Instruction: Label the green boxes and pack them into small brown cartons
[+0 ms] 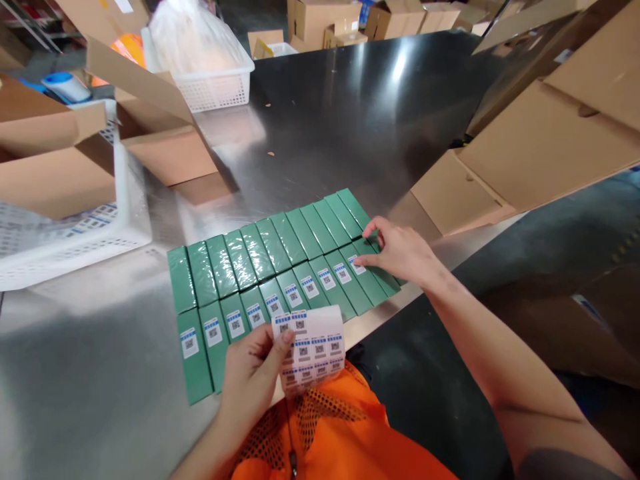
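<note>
Left hand [250, 380] nearest, over an orange vest [340, 433], pinching a label sheet [315, 350] between thumb and fingers. Just ahead of it, green boxes [270, 267] lie in two rows on the steel tabletop [325, 120], near row mostly labelled; right hand [400, 250] grips nothing, fingertips pressing a label [357, 265] on a box at the rows' right end. White baskets [75, 233] and cartons [550, 140] sit well beyond both hands.

A single head-worn camera looks forward and steeply down from just above the person's chest, close over the near edge of the steel bench [325, 120]. The bench runs away to the upper frame; the floor fills the lower right.
</note>
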{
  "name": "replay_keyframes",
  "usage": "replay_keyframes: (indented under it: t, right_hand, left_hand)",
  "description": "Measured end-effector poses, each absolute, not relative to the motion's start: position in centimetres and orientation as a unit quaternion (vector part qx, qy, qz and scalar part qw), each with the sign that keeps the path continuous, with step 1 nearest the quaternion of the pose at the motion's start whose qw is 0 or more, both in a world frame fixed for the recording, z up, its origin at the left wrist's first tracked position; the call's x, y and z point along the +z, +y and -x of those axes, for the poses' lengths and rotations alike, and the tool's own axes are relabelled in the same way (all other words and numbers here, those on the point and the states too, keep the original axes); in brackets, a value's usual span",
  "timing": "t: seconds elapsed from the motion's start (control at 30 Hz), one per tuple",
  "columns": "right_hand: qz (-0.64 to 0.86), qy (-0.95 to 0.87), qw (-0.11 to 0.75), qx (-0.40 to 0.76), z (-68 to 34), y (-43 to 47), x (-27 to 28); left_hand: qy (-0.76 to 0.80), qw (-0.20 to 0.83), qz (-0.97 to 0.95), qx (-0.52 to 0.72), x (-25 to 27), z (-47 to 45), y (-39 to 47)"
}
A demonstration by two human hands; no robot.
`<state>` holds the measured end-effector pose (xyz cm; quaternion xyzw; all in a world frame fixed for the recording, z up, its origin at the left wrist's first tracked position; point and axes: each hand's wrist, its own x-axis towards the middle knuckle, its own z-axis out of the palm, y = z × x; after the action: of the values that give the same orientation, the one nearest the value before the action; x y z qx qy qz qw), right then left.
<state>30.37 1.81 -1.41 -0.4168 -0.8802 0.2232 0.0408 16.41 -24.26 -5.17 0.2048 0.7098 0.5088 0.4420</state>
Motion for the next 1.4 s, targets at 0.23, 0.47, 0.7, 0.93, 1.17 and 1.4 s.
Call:
replay_keyframes:
  t: [0.23,0.47,0.7,0.93,1.17,1.4]
  right_hand:
    - [0.114,-0.879,0.157,0.436,-28.8,-6.5,-2.4]
    - [0.037,-0.793,0.246,0.556,-29.6,-4.5,-1.4]
    - [0.328,-0.780,0.070,0.528,-33.2,4.1,-1.1]
    - [0.386,-0.785,-0.001,0.485,-33.1,5.2,-3.3]
    - [0.452,-0.858,-0.036,0.241,-32.0,4.8,-1.4]
    - [0.260,-0.861,0.100,0.426,-29.5,-3.2,-1.1]
  left_hand:
    - [0.715,0.447,-0.210,0.495,-5.2,-16.3,-24.2]
    - [0.704,0.461,-0.199,0.502,-5.5,-16.0,-24.6]
    - [0.722,0.442,-0.224,0.483,-5.8,-16.2,-24.7]
    - [0.731,0.430,-0.227,0.479,-6.1,-16.3,-25.0]
    - [0.734,0.427,-0.234,0.473,-5.7,-16.2,-24.7]
    - [0.724,0.434,-0.245,0.478,-5.7,-16.4,-24.4]
